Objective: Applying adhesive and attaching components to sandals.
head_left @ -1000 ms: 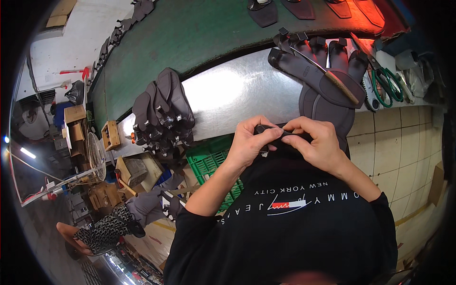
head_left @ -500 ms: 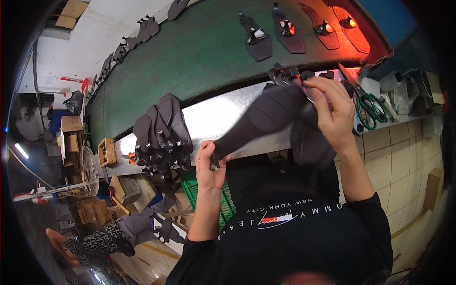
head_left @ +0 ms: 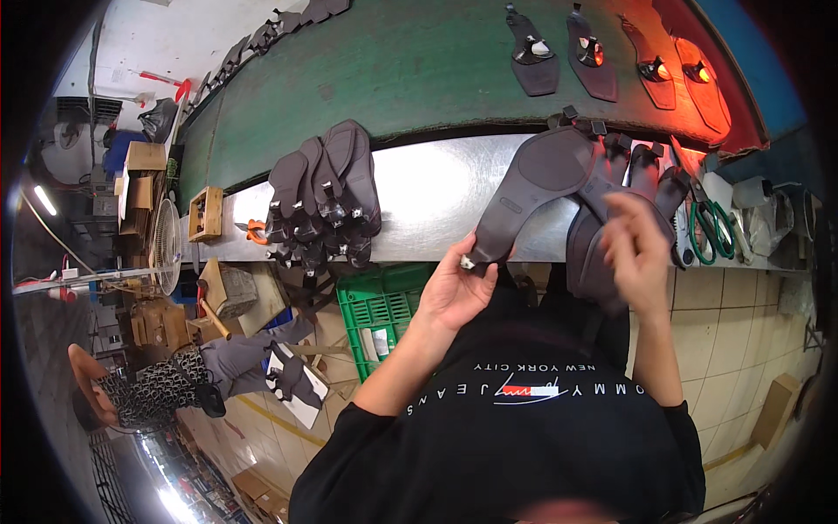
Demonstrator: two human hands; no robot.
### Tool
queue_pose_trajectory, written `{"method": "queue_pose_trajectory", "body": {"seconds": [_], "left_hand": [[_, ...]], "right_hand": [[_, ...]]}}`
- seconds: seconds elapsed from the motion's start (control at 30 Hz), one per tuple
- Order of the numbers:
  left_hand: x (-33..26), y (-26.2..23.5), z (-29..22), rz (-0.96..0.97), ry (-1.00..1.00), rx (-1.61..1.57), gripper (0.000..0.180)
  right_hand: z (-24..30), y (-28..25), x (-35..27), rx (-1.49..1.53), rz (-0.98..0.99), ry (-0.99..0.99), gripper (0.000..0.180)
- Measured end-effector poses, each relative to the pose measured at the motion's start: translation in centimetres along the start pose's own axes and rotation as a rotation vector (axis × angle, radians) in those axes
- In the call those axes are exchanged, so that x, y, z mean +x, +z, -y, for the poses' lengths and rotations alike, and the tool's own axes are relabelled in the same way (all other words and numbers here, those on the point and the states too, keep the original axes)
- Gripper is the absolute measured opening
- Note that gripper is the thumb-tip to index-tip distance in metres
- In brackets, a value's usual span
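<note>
My left hand pinches the near tip of a long, flat, dark-grey sole, slanting away rightward over the silver metal bench; my blurred right hand hangs apart, its grip unclear

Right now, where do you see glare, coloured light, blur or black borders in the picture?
Head view: white glare on the long shiny steel tabletop; red-orange light over the flat sandal sole farthest right on the green work surface; motion blur on the bare right hand; black fisheye borders in the corners.
</note>
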State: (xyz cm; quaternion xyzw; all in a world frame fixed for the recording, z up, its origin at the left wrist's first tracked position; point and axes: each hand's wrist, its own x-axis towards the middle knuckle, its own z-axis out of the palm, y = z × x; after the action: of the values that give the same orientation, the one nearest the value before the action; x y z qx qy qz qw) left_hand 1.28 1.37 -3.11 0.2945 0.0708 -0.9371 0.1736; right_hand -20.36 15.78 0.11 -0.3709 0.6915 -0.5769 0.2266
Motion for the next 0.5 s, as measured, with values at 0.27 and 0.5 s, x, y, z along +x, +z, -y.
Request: {"method": "queue_pose_trajectory", "body": {"seconds": [0.27,0.5], "left_hand": [[0.5,5.1,3.7,-0.156,0.029,0.050,0.017],[0.9,5.7,4.4,-0.147,0.011,0.019,0.018]], "right_hand": [[1.7,3.8,-3.9,0.451,0.427,0.299,0.064],[-0.6,4.2,-4.1,0.381,0.296,-0.009,0.051]]}}
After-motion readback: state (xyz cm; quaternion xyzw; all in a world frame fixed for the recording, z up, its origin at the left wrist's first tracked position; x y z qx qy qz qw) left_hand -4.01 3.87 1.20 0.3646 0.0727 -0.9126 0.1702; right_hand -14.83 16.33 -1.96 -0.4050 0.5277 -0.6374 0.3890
